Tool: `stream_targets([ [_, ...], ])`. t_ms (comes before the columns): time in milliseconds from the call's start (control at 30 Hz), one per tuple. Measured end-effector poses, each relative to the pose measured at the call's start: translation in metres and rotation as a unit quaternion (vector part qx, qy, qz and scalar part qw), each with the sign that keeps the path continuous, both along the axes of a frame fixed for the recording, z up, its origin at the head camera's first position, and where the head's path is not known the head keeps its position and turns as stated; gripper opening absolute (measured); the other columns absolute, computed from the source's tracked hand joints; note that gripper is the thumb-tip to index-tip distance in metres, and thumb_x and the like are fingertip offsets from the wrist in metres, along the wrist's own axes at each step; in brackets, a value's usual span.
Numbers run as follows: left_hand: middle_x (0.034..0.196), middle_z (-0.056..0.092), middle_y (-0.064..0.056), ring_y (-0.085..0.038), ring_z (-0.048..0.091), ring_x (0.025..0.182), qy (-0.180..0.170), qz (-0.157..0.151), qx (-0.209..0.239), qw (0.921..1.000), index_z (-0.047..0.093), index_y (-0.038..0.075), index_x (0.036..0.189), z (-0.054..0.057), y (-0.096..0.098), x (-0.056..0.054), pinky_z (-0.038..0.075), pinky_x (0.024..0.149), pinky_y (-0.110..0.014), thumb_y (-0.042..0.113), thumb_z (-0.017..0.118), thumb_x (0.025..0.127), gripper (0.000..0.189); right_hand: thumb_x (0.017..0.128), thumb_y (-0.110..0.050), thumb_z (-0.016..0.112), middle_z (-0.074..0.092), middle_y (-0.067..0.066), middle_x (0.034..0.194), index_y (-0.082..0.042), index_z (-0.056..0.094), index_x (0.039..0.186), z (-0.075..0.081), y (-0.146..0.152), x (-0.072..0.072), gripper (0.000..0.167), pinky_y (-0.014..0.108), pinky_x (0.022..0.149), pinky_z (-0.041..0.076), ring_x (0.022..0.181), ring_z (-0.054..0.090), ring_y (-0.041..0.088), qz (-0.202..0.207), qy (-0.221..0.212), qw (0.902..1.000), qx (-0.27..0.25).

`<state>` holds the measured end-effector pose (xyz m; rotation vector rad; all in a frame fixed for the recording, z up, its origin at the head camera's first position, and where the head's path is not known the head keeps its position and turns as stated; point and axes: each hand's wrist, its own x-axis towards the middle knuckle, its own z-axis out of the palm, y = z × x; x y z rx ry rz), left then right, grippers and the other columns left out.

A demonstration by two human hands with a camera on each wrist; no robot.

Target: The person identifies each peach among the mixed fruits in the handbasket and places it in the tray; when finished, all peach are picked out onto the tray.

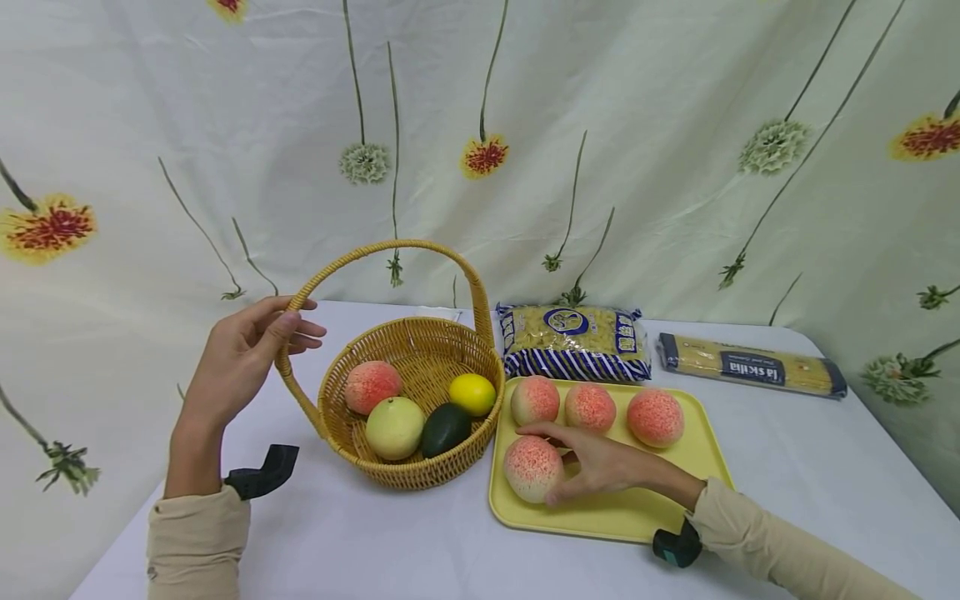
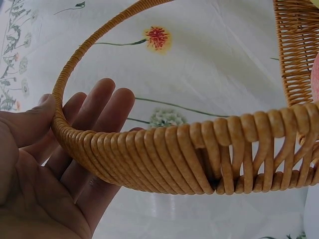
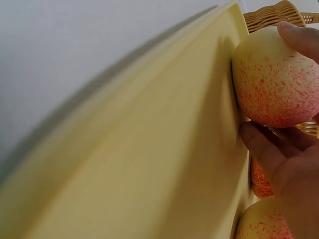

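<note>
My left hand (image 1: 242, 354) holds the left side of the wicker basket's tall handle (image 1: 303, 296). In the left wrist view the thumb lies on one side of the handle (image 2: 94, 144) and the fingers (image 2: 112, 112) pass behind it. The basket (image 1: 420, 477) contains a peach (image 1: 372, 387), a pale green round fruit (image 1: 394, 428), a dark green avocado (image 1: 446, 431) and a lemon (image 1: 472, 394). My right hand (image 1: 600, 460) grips a peach (image 1: 533, 469) between thumb and fingers at the left of the yellow tray (image 1: 600, 523). The right wrist view shows this peach (image 3: 276, 79) close up.
Three more peaches stand along the tray's far side, including a middle one (image 1: 590, 407) and a right one (image 1: 656, 417). Behind the tray lies a bag of pasta (image 1: 573, 342). A spaghetti pack (image 1: 752, 365) lies at the back right, before a floral cloth (image 1: 660, 167).
</note>
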<state>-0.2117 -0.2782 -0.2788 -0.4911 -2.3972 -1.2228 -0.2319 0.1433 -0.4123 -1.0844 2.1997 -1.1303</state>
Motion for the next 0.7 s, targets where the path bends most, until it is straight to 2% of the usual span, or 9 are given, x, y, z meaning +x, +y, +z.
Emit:
stream_targets([
  [200,0.093,0.07,0.01,-0.003,0.069,0.082,0.001,-0.003,0.001,1.0,0.057,-0.001,0.123,-0.0002,-0.0003,-0.0004,0.055,0.071,-0.015,0.014,0.049,0.101,0.028,0.081,-0.03,0.076,0.047,0.005,0.14,-0.016,0.035,0.146,-0.0011,0.0023,-0.0002,0.078,0.031,0.102,0.045,0.124,0.048,0.021,0.006,-0.005,0.9999,-0.014],
  [467,0.093,0.07,0.011,-0.002,0.069,0.083,-0.003,-0.001,0.002,1.0,0.057,0.0,0.124,-0.0008,0.0,-0.0004,0.055,0.071,-0.015,0.015,0.049,0.101,0.029,0.082,-0.025,0.075,0.048,0.007,0.138,-0.01,0.036,0.145,-0.0035,0.0035,-0.0003,0.076,0.031,0.101,0.046,0.122,0.051,0.024,0.008,-0.019,0.9992,-0.034],
  [700,0.093,0.071,0.009,-0.005,0.069,0.082,-0.003,0.0,0.002,1.0,0.058,0.001,0.123,-0.0006,-0.0003,-0.0007,0.055,0.07,-0.016,0.015,0.049,0.101,0.028,0.083,-0.023,0.075,0.047,0.006,0.139,-0.01,0.036,0.145,-0.0024,0.004,0.0001,0.075,0.032,0.101,0.045,0.124,0.048,0.028,0.007,-0.028,0.9988,-0.04],
])
